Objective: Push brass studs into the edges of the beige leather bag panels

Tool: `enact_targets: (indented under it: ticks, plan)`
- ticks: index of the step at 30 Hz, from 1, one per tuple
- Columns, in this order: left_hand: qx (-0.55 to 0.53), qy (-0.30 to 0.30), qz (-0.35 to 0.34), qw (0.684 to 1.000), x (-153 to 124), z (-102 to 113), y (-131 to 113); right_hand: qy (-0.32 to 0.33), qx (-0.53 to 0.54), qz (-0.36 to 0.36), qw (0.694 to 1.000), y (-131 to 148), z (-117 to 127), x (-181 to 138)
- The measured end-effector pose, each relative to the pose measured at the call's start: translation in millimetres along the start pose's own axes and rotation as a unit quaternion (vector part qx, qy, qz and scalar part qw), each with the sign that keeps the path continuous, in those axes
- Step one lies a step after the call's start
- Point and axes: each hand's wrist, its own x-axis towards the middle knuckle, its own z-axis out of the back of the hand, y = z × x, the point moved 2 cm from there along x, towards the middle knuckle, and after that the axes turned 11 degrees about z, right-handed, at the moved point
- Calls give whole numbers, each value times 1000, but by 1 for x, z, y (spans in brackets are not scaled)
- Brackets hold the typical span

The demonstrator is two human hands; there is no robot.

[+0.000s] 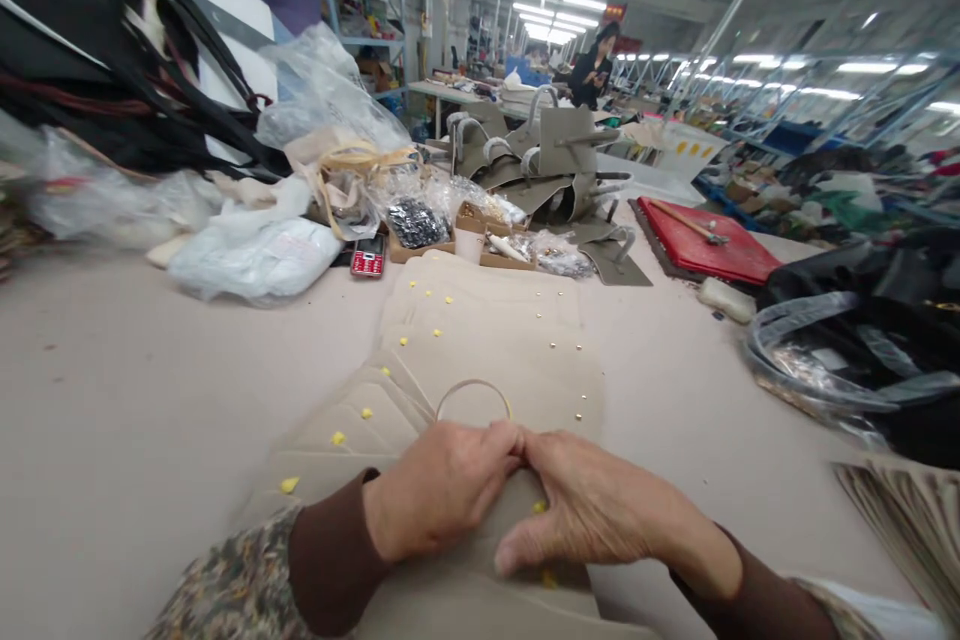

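Note:
My left hand (442, 485) is closed, its thumb and knuckles against the fingertips of my right hand (600, 500). A thin beige strip (471, 382) arches up just beyond the hands, and both its ends disappear behind my fingers. The right thumb stands apart from its fingers, low over a shadowed beige panel; the curled fingers are partly hidden. Under and beyond the hands lie overlapping beige panels (495, 310). Yellow tabs (337, 438) dot their left side, and small metal studs (579, 416) run along the right.
Past the panels are cardboard boxes of small hardware (420, 220), a red phone (368, 257) and grey-brown bag pieces (555, 160). To the right, a hammer (690, 223) rests on a red board (720, 255), near black bags (900, 340). Plastic-wrapped bundles (255, 250) crowd the left. A person (591, 70) stands farther back.

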Motion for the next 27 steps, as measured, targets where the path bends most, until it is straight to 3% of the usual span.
enact_targets:
  ticks: [3,5,9,13,15,18,21,24,27]
  plan:
    - [-53,-50,-14,997,-11,-1,-6,76,61,4,995,-3,-8,13]
    - [-68,-95,-21,993,-15,10,-7,89,66,4,994,-4,-13,22]
    - [-50,-236,16,970,-26,64,6,133,-58,-95,985,-3,-18,29]
    - [45,-390,164,905,-53,125,56,154,-97,-101,978,-2,-21,18]
    - [136,-386,248,878,-70,140,92,141,-87,-82,983,-5,-20,16]
    - [247,-284,365,852,-93,140,143,171,-90,-83,978,-7,-19,30]
    - [260,-226,388,855,-109,128,174,218,-106,-91,966,-6,-24,62]
    - [224,-252,355,872,-127,118,173,197,-83,-75,974,-6,-34,86]
    - [100,-298,338,887,-161,105,146,139,-54,-31,988,-12,-43,85]
